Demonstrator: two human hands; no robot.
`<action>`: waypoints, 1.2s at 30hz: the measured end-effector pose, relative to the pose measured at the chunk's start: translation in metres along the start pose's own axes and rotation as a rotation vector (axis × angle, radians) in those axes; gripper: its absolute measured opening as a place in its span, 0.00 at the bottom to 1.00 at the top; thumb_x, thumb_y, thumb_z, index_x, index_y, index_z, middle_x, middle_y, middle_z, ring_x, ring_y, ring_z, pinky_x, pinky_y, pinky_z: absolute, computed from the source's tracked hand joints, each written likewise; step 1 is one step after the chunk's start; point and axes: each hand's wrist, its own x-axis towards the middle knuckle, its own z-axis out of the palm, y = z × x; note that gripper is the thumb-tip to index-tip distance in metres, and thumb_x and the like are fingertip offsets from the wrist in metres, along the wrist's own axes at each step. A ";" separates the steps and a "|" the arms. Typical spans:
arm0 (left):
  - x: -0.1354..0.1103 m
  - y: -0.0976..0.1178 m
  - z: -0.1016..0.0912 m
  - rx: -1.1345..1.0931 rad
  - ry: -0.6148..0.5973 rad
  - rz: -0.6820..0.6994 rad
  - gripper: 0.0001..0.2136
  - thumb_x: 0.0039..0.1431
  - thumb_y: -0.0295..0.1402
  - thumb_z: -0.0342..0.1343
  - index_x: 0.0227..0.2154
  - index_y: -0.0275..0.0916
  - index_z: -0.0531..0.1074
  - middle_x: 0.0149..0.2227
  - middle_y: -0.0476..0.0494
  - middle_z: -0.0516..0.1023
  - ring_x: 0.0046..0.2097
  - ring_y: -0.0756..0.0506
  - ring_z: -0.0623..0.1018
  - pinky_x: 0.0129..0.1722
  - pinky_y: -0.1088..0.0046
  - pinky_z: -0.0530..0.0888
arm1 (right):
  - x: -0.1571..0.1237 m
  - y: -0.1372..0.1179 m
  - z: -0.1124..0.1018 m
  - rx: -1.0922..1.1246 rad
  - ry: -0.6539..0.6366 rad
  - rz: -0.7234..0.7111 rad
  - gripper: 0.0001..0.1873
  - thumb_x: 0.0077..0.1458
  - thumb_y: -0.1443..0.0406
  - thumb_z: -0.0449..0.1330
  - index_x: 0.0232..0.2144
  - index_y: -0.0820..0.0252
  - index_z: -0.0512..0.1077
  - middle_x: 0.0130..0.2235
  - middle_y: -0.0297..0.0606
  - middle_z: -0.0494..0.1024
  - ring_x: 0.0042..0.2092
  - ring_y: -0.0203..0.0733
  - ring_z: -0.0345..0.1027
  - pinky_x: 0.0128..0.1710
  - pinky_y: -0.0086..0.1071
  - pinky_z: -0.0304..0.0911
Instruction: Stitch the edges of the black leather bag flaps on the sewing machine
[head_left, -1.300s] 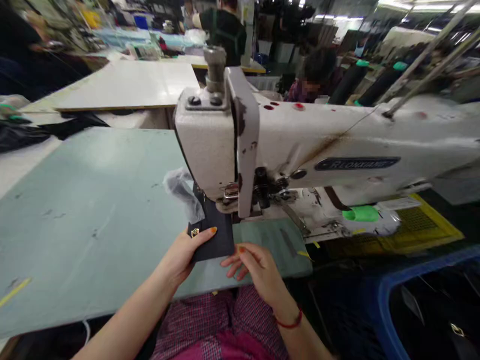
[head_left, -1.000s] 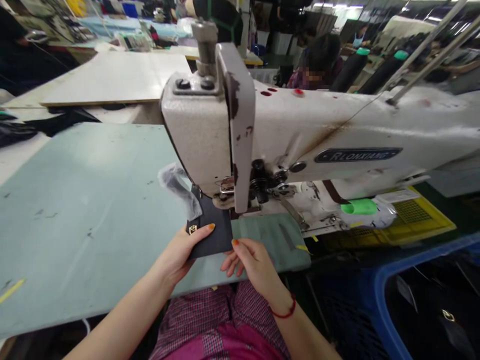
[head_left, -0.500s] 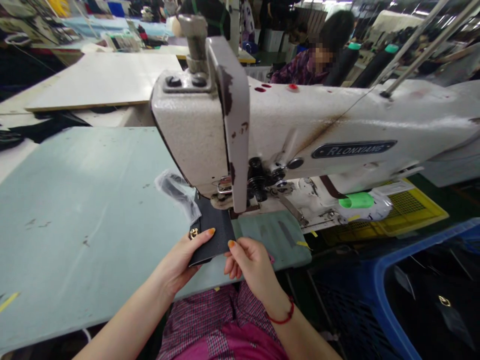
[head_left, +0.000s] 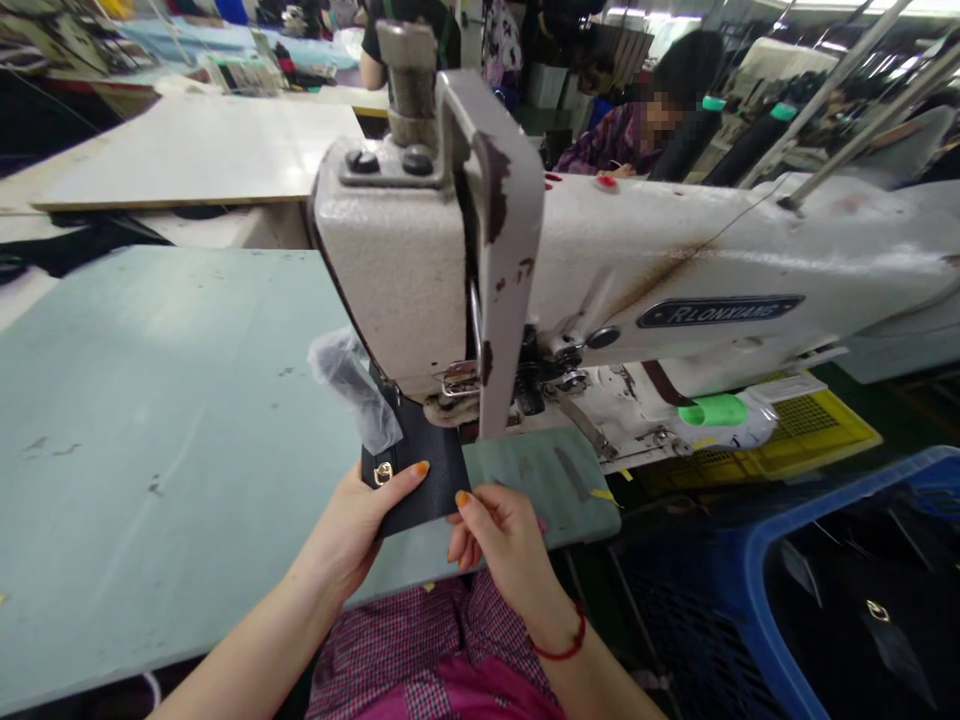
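dark panel (head_left: 442, 458): is lying with its far end under the head of the sewing machine (head_left: 401, 260) and its near end reaching toward the person, between the two hands; where exactly the needle is meeting it, the machine head is hiding.
left hand (head_left: 367, 510): is holding the panel's near left side, thumb pressing on top, just beside the gold clasp (head_left: 383, 474), fingers mostly going out of sight underneath; this grip is probably steadying the panel while leaving the clasp uncovered.
right hand (head_left: 499, 540): is closing narrowly at the near right corner, thumb on top and the other fingers curling below the edge; it is apparently pinching lightly, perhaps for keeping that edge straight.
clear wrap (head_left: 356, 395): is covering a strip at the panel's left and sticking out over the counter (head_left: 187, 420), likely protecting the surface and staying outside the machine head.
pale green counter: is running under and around the work, probably giving the panel a level support.
blue basket (head_left: 754, 570): is standing at the person's right, holding dark pieces, one showing a similar gold clasp (head_left: 877, 610); it is presumably sitting there for easy reach.
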 end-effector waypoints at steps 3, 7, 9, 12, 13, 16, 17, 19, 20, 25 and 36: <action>0.002 -0.001 -0.001 0.019 -0.005 0.005 0.24 0.39 0.36 0.71 0.39 0.36 0.70 0.32 0.47 0.80 0.29 0.50 0.76 0.30 0.77 0.74 | 0.001 0.001 0.000 -0.001 0.000 0.004 0.23 0.59 0.50 0.57 0.25 0.65 0.71 0.18 0.35 0.73 0.17 0.30 0.62 0.18 0.21 0.59; 0.006 0.000 -0.002 0.025 0.003 0.022 0.25 0.38 0.36 0.72 0.40 0.35 0.71 0.33 0.45 0.80 0.29 0.49 0.76 0.30 0.75 0.74 | 0.005 0.002 0.001 -0.007 -0.001 0.006 0.24 0.58 0.49 0.57 0.24 0.64 0.71 0.17 0.35 0.73 0.17 0.30 0.62 0.18 0.22 0.59; 0.008 0.002 -0.001 0.026 0.008 0.036 0.25 0.37 0.36 0.72 0.39 0.35 0.72 0.33 0.45 0.80 0.29 0.48 0.77 0.30 0.75 0.74 | 0.008 0.001 0.000 -0.001 0.000 0.006 0.24 0.58 0.49 0.56 0.24 0.64 0.71 0.17 0.34 0.73 0.17 0.30 0.62 0.18 0.21 0.58; 0.012 0.005 -0.001 0.034 0.006 0.058 0.24 0.36 0.36 0.72 0.38 0.36 0.73 0.34 0.45 0.81 0.30 0.47 0.77 0.32 0.74 0.74 | 0.014 0.001 0.000 -0.003 -0.008 0.011 0.23 0.59 0.50 0.56 0.25 0.64 0.72 0.18 0.34 0.73 0.17 0.30 0.63 0.19 0.21 0.58; 0.015 0.006 -0.001 0.038 0.003 0.067 0.24 0.36 0.36 0.72 0.38 0.36 0.73 0.34 0.45 0.81 0.30 0.47 0.77 0.32 0.74 0.74 | 0.016 0.000 -0.001 -0.005 -0.014 0.012 0.23 0.59 0.50 0.56 0.25 0.64 0.72 0.18 0.34 0.73 0.17 0.30 0.63 0.19 0.21 0.58; 0.021 0.007 -0.003 0.058 0.018 0.105 0.24 0.36 0.36 0.72 0.39 0.35 0.74 0.37 0.44 0.81 0.31 0.48 0.77 0.33 0.74 0.73 | 0.022 -0.001 -0.001 -0.012 -0.026 0.009 0.23 0.59 0.50 0.56 0.26 0.64 0.72 0.18 0.34 0.73 0.18 0.30 0.63 0.19 0.22 0.59; 0.024 0.008 -0.004 0.068 0.028 0.114 0.24 0.37 0.36 0.72 0.40 0.35 0.74 0.37 0.43 0.81 0.32 0.47 0.77 0.33 0.74 0.73 | 0.024 -0.001 -0.001 -0.015 -0.029 0.004 0.23 0.59 0.50 0.56 0.26 0.64 0.72 0.18 0.34 0.73 0.18 0.30 0.63 0.19 0.22 0.59; 0.027 0.009 -0.004 0.085 0.041 0.128 0.24 0.37 0.36 0.72 0.40 0.35 0.74 0.38 0.43 0.81 0.33 0.47 0.77 0.34 0.74 0.74 | 0.028 -0.001 -0.002 -0.020 -0.038 -0.006 0.23 0.59 0.50 0.55 0.26 0.64 0.72 0.18 0.33 0.73 0.18 0.30 0.62 0.19 0.21 0.59; 0.028 0.010 -0.004 0.091 0.039 0.133 0.24 0.37 0.36 0.72 0.40 0.35 0.75 0.38 0.43 0.81 0.33 0.46 0.77 0.34 0.73 0.74 | 0.030 -0.001 -0.002 -0.017 -0.044 -0.010 0.23 0.60 0.50 0.55 0.26 0.64 0.72 0.18 0.33 0.73 0.18 0.30 0.63 0.19 0.21 0.59; 0.034 0.016 -0.003 0.109 0.026 0.174 0.23 0.37 0.36 0.71 0.40 0.35 0.76 0.39 0.41 0.81 0.34 0.43 0.78 0.36 0.69 0.75 | 0.040 -0.002 -0.002 -0.003 -0.046 -0.042 0.22 0.60 0.51 0.56 0.27 0.64 0.72 0.19 0.33 0.74 0.19 0.31 0.65 0.20 0.22 0.61; 0.055 0.023 -0.005 0.115 0.000 0.299 0.26 0.39 0.37 0.71 0.44 0.35 0.73 0.45 0.39 0.79 0.41 0.42 0.79 0.42 0.67 0.74 | 0.056 -0.012 0.004 -0.053 -0.008 -0.071 0.23 0.59 0.49 0.55 0.28 0.63 0.72 0.20 0.34 0.75 0.19 0.31 0.65 0.20 0.23 0.61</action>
